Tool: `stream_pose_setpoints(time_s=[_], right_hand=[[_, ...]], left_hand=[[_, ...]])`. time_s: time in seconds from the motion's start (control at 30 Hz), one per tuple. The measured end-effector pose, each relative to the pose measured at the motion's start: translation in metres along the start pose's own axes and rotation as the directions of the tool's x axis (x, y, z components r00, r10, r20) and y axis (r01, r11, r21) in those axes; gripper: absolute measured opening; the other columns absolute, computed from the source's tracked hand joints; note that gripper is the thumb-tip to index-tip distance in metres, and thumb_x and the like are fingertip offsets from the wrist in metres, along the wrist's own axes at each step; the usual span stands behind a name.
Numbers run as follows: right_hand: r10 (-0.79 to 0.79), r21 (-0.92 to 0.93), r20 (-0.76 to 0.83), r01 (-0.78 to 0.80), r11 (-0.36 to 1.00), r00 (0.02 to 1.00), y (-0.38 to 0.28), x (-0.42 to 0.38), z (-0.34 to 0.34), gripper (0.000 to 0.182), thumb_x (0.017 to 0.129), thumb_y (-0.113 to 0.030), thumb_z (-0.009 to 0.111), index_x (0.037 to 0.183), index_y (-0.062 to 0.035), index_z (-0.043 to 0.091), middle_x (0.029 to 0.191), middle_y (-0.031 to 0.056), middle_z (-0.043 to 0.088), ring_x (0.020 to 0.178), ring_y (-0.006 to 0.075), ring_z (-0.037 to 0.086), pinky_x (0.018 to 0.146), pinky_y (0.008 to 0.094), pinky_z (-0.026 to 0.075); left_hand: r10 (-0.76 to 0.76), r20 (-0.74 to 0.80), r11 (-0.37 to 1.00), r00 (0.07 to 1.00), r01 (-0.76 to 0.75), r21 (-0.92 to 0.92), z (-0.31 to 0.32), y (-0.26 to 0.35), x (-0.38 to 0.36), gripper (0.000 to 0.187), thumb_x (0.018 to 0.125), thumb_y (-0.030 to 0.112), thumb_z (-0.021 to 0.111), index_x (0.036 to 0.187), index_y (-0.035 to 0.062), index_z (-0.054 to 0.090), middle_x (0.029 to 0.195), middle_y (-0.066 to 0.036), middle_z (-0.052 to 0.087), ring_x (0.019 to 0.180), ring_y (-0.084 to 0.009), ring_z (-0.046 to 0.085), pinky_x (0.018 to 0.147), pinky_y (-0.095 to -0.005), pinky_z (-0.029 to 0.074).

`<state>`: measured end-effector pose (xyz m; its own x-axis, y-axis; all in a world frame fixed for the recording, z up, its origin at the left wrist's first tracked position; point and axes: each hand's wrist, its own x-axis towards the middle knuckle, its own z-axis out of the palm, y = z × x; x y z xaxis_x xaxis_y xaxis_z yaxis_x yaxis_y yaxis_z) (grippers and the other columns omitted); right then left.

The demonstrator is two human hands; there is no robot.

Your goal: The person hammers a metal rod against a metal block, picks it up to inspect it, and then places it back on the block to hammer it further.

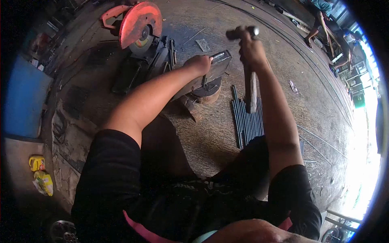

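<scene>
My right hand is wrapped round a hammer, raised to the right of a steel block. The hammer's metal head sits above my fist, and its wooden handle hangs down below. My left hand is closed at the near left of the steel block; what its fingers grip is mostly hidden. A shiny narrow strip runs along the block's top beside my thumb. Under the block stands a round wooden stump. Several dark metal rods lie side by side on the floor.
An orange cut-off saw stands at the upper left. Long thin bars run across the floor on the right. Two people are at the far upper right. A blue panel and a yellow container are at the left.
</scene>
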<state>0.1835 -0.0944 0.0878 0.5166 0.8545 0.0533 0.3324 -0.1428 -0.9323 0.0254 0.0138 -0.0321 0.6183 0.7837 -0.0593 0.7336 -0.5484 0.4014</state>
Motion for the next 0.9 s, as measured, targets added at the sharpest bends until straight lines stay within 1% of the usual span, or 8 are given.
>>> stream_pose_setpoints(time_s=[0.13, 0.2, 0.27, 0.37, 0.43, 0.7, 0.83, 0.9], right_hand=[[-0.253, 0.151, -0.223, 0.290, 0.945, 0.941, -0.047, -0.012, -0.014, 0.053, 0.092, -0.055, 0.053, 0.085, -0.0030, 0.060, 0.061, 0.0015, 0.055, 0.050, 0.0098, 0.053, 0.045, 0.0262, 0.043], [-0.217, 0.118, -0.252, 0.252, 0.960, 0.943, -0.034, -0.006, -0.009, 0.060, 0.089, -0.058, 0.055, 0.079, 0.0010, 0.061, 0.061, 0.0076, 0.059, 0.056, 0.0178, 0.061, 0.052, 0.0344, 0.049], [-0.177, -0.248, -0.271, 0.109, 0.962, 0.946, 0.033, 0.024, 0.013, 0.063, 0.090, -0.058, 0.052, 0.088, 0.0035, 0.063, 0.068, 0.0127, 0.064, 0.064, 0.0243, 0.066, 0.059, 0.0373, 0.051], [-0.376, -0.602, -0.112, 0.239, 0.762, 0.920, 0.067, 0.002, 0.028, 0.064, 0.091, -0.057, 0.050, 0.097, 0.0048, 0.064, 0.075, 0.0192, 0.065, 0.073, 0.0310, 0.068, 0.065, 0.0404, 0.052], [0.299, -0.308, 0.001, -0.284, 0.908, 0.954, 0.037, -0.008, 0.011, 0.061, 0.092, -0.055, 0.048, 0.095, 0.0040, 0.065, 0.073, 0.0189, 0.065, 0.070, 0.0301, 0.068, 0.064, 0.0407, 0.051], [-0.374, 0.155, -0.288, 0.429, 0.890, 0.881, -0.045, -0.013, -0.026, 0.048, 0.096, -0.048, 0.050, 0.090, -0.0021, 0.060, 0.065, 0.0028, 0.056, 0.056, 0.0116, 0.054, 0.050, 0.0304, 0.045], [-0.212, 0.203, -0.238, 0.262, 0.943, 0.948, -0.008, -0.006, 0.000, 0.042, 0.096, -0.044, 0.052, 0.083, -0.0043, 0.058, 0.065, 0.0044, 0.056, 0.056, 0.0133, 0.055, 0.050, 0.0325, 0.045], [-0.133, -0.530, -0.023, 0.101, 0.842, 0.991, 0.044, 0.000, 0.018, 0.051, 0.091, -0.048, 0.050, 0.112, -0.0021, 0.062, 0.108, 0.0281, 0.063, 0.112, 0.0433, 0.055, 0.093, 0.0474, 0.045]], left_hand=[[0.102, -0.086, 0.993, 0.991, -0.096, 0.071, -0.002, 0.001, -0.010, 0.044, 0.100, 0.036, 0.035, 0.100, 0.0033, 0.064, 0.096, -0.021, 0.068, 0.089, -0.0391, 0.066, 0.079, -0.0505, 0.051], [0.062, -0.073, 0.994, 0.995, -0.056, 0.090, -0.006, 0.006, -0.015, 0.040, 0.100, 0.034, 0.037, 0.100, 0.0036, 0.064, 0.097, -0.021, 0.068, 0.090, -0.0393, 0.066, 0.078, -0.0501, 0.051], [0.064, -0.068, 0.994, 0.996, -0.057, 0.093, -0.010, 0.011, -0.022, 0.038, 0.099, 0.032, 0.039, 0.100, 0.0037, 0.064, 0.097, -0.021, 0.067, 0.091, -0.0391, 0.066, 0.079, -0.0499, 0.051], [0.053, -0.079, 0.993, 0.995, -0.045, 0.107, -0.014, 0.014, -0.020, 0.034, 0.098, 0.030, 0.042, 0.100, 0.0040, 0.064, 0.097, -0.021, 0.067, 0.091, -0.0386, 0.066, 0.078, -0.0496, 0.051], [0.031, -0.071, 0.994, 0.997, -0.023, 0.106, -0.003, 0.010, -0.021, 0.032, 0.097, 0.029, 0.043, 0.101, 0.0041, 0.063, 0.096, -0.021, 0.068, 0.091, -0.0381, 0.066, 0.078, -0.0496, 0.052], [0.127, -0.104, 0.984, 0.986, -0.112, 0.136, -0.012, 0.011, -0.023, 0.032, 0.097, 0.030, 0.043, 0.101, 0.0048, 0.061, 0.092, -0.019, 0.068, 0.087, -0.0366, 0.067, 0.073, -0.0503, 0.052], [0.091, -0.106, 0.987, 0.990, -0.076, 0.139, -0.005, 0.009, -0.021, 0.031, 0.096, 0.030, 0.044, 0.103, 0.0052, 0.061, 0.091, -0.020, 0.068, 0.087, -0.0372, 0.067, 0.073, -0.0502, 0.052], [0.161, -0.047, 0.963, 0.986, -0.147, 0.227, -0.007, 0.006, -0.022, 0.026, 0.095, 0.019, 0.041, 0.105, 0.0027, 0.058, 0.091, -0.024, 0.066, 0.085, -0.0411, 0.065, 0.074, -0.0521, 0.051]])
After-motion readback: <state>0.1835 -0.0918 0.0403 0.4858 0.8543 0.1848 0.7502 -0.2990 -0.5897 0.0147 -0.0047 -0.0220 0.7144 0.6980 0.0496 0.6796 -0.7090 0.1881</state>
